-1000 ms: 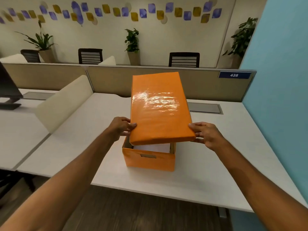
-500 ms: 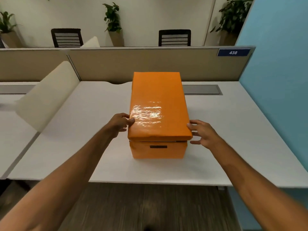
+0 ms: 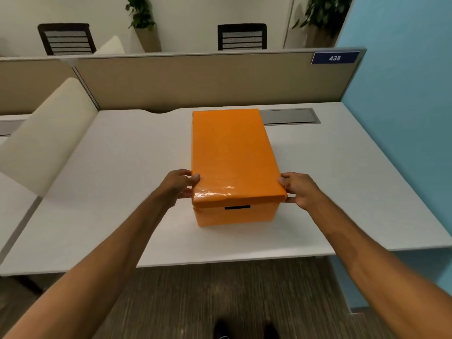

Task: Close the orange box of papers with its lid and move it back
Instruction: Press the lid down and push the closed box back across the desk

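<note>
Glossy orange rectangular cardboard box (image 3: pixel 236 215), lid (image 3: pixel 232 152) seated, mid white desk (image 3: pixel 122 179), long axis toward back edge. Left hand (image 3: pixel 179 183), right hand (image 3: pixel 297 189) clasp lid's near corners, equally near. Push straight back.

- 1 orange box (image 3: pixel 236 215), 1 lid (image 3: pixel 232 152)
- 2 hands: left hand (image 3: pixel 177 183), right hand (image 3: pixel 299 189)
- 2 chairs: left chair (image 3: pixel 66 39), right chair (image 3: pixel 241 36)
- 2 plants: middle plant (image 3: pixel 140 12), right plant (image 3: pixel 320 13)
- 1 bench (image 3: pixel 127 182)

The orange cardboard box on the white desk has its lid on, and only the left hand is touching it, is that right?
Not quite. The head view shows both hands on the orange cardboard box: the left hand and the right hand each grip a near corner of its lid. The lid is on, atop the white desk.
</note>
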